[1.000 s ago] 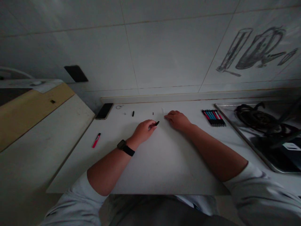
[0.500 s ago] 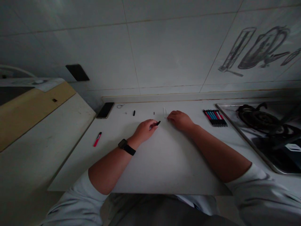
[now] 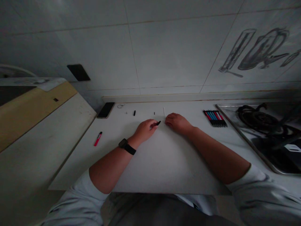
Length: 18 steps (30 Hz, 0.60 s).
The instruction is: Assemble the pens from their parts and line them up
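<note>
My left hand [image 3: 147, 129] is closed around a small black pen part [image 3: 158, 123], whose tip pokes out past the fingertips. Just right of it, my right hand [image 3: 177, 121] rests low over the counter with its fingers pressed together. What they pinch is mostly hidden; a faint tiny end shows below the fingertips. Behind those fingers lies a thin white stick [image 3: 164, 112]. A tiny dark piece [image 3: 154, 113], a short black piece [image 3: 134, 113] and a small bit of metal [image 3: 126, 113] lie in a row to the left.
A row of several pens [image 3: 215, 118] lies at the right, beside a gas stove [image 3: 261, 121]. On the left are a phone [image 3: 105, 110], a thin ring [image 3: 120, 106] and a red-and-black pen piece [image 3: 98, 138]. The tiled wall [image 3: 169, 56] closes off the back of the white counter [image 3: 150, 169].
My right hand has shifted slightly left and toward me. One of the two thin sticks beside it no longer shows on the counter. My left hand stays in place with the black pen part.
</note>
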Motion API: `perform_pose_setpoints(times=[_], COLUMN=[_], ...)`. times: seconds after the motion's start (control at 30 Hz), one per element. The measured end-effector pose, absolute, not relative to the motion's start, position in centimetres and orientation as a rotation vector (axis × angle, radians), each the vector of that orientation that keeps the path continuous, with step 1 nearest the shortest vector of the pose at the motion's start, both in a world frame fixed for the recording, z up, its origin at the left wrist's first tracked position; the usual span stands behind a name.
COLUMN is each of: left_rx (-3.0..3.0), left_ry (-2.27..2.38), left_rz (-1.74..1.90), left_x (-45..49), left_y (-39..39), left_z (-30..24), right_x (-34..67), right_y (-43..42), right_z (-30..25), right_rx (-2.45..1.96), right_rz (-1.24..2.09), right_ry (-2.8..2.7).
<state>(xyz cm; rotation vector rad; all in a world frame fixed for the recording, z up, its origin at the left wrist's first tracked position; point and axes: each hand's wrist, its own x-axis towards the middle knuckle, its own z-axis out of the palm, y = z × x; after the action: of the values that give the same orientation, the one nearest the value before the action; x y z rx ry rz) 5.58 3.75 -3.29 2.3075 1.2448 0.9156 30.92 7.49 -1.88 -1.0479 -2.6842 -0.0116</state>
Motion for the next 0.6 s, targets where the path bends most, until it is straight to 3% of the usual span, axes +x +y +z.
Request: perform_pose_setpoints(times=[0.6], left_rx=[2.316], left_ry=[1.270], left_rz=[0.957], left_x=[5.50], left_y=[3.95], left_z=[-3.47], right_x=[30.14], right_y=[6.83], right_z=[-2.26], right_rx=[-1.188], right_rz=[-0.170], right_ry=[-2.748])
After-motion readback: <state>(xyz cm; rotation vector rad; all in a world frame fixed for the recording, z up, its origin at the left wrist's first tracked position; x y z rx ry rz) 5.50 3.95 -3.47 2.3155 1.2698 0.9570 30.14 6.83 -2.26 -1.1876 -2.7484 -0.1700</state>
